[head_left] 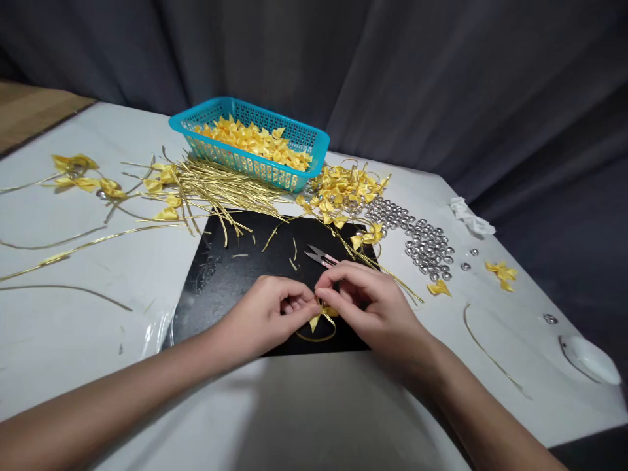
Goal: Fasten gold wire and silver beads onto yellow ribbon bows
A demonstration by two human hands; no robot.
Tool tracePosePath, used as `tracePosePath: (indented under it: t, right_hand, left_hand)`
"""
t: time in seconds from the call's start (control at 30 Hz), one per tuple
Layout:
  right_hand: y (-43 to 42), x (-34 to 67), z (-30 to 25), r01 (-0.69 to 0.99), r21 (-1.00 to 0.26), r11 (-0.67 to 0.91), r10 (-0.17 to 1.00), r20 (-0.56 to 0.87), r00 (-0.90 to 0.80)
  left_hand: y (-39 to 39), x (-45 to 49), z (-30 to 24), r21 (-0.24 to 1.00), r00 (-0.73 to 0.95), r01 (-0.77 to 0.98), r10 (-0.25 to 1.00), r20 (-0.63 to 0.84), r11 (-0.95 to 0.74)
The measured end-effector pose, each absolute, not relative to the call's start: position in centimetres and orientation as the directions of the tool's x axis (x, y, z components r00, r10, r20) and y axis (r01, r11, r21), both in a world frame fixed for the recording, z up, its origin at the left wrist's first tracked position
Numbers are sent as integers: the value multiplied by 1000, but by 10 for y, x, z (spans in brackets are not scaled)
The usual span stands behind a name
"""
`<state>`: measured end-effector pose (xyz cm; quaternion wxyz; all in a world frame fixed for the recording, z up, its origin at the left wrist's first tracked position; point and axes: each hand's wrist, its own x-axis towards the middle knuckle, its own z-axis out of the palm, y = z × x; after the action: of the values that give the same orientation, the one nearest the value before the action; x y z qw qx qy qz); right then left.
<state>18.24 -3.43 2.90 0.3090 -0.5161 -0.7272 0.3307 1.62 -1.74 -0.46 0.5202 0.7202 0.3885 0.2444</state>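
Over the black mat (196, 320) both hands meet fingertip to fingertip. My left hand (279, 307) pinches at a yellow ribbon flower (315, 322) with a thin gold cord (316, 339) looped below it. From the other side my right hand (366, 297) pinches the same piece, its thumb and forefinger closed; the exact spot they grip is partly hidden. Just beyond the right fingers lie thread snips (321, 256), blades pointing left, their handle end covered by the hand. Short gold cord scraps (294, 252) are scattered on the mat.
Behind the mat stands a blue basket (321, 140) of yellow ribbon flowers. Gold cords (230, 190) lie in front of it, with a pile of corded flowers (348, 190) to the right. Silver bead-like pieces (426, 245), crumpled tissue (471, 217) and a white computer mouse (589, 360) are further right.
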Motion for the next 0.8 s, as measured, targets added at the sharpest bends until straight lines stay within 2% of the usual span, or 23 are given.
tracePosePath:
  t: [0.1, 0.23, 0.33, 0.4, 0.53, 0.67, 0.8]
  right_hand:
    - [-32, 183, 29, 527, -828, 193, 964, 60, -258]
    - [-31, 180, 32, 378, -922, -83, 974, -156, -166]
    - [-30, 178, 34, 316, -911, -264, 935, -322, -148]
    - [-29, 178, 33, 295, -898, -327, 916, -378, -136]
    - [-28, 178, 29, 240, -890, -387, 898, -423, -121]
    - [-29, 178, 30, 125, -908, -400, 908, -411, -81]
    - [-32, 180, 39, 33, -909, -416, 896, -416, -157]
  left_hand:
    - [-18, 15, -6, 928, 615, 326, 786, -66, -178]
    - [-18, 16, -4, 925, 626, 342, 774, -93, -166]
    - [-18, 17, -2, 920, 636, 359, 763, -117, -159]
    - [-19, 17, -1, 916, 644, 369, 755, -127, -160]
    - [-20, 16, -3, 928, 641, 349, 756, -133, -132]
    - [-19, 16, -3, 957, 567, 289, 811, -143, -33]
    - [-16, 17, 2, 969, 496, 244, 854, -157, 37]
